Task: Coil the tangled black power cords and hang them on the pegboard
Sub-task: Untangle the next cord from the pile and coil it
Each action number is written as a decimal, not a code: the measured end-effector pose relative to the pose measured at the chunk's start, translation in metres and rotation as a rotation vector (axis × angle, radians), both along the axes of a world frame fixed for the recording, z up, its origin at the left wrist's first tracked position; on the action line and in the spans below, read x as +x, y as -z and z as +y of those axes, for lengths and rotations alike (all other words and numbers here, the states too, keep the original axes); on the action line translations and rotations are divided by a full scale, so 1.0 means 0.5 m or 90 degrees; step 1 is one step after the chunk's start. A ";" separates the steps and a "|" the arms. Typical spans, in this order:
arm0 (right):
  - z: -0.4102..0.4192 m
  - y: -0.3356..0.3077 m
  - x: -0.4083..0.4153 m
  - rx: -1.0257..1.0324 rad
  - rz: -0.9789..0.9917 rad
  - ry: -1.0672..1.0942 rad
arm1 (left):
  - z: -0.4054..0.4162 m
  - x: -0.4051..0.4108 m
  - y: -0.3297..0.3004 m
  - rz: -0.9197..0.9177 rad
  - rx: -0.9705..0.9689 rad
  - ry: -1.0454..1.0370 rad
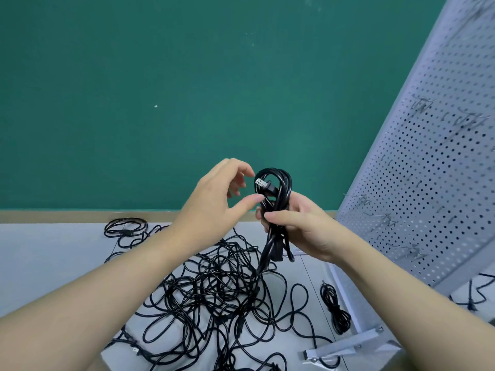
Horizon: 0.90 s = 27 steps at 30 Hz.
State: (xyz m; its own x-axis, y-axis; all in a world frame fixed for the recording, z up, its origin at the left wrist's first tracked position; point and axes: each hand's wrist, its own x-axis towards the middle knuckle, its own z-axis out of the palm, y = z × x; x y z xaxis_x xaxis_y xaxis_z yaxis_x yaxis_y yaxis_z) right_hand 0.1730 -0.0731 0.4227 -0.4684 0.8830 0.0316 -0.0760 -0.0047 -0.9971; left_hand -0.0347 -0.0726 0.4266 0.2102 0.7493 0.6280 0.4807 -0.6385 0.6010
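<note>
Right hand: fingers and thumb clamped round the middle of a coiled cord, held upright above the floor, its loop at 12 o'clock, plug poking out toward 9 o'clock. Left hand: fingers apart and loosely bent, holding nothing, thumb tip just beside the coil below the plug. At 6 o'clock, tangled cords spread over the grey floor. At 5 o'clock, a small bundle lying near the pegboard's foot. Pegboard at 3 o'clock, tilted, with wire hooks.
</note>
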 end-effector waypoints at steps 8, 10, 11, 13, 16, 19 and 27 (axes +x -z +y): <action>0.011 0.006 0.040 -0.012 -0.020 0.053 | 0.013 0.082 0.046 -0.180 -0.513 0.079; 0.023 0.007 0.059 -0.002 -0.074 0.121 | 0.026 0.109 0.057 -0.224 -0.548 0.130; 0.028 0.006 0.069 0.009 -0.112 0.152 | 0.034 0.123 0.062 -0.262 -0.569 0.164; 0.035 0.001 0.094 0.018 -0.174 0.196 | 0.051 0.149 0.066 -0.316 -0.623 0.237; 0.050 0.009 0.149 -0.009 -0.197 0.238 | 0.070 0.195 0.077 -0.338 -0.677 0.281; 0.059 0.035 0.196 -0.011 -0.262 0.293 | 0.084 0.252 0.112 -0.357 -0.705 0.278; 0.060 0.226 0.321 -0.160 -0.272 0.346 | 0.107 0.376 0.291 -0.358 -0.842 0.251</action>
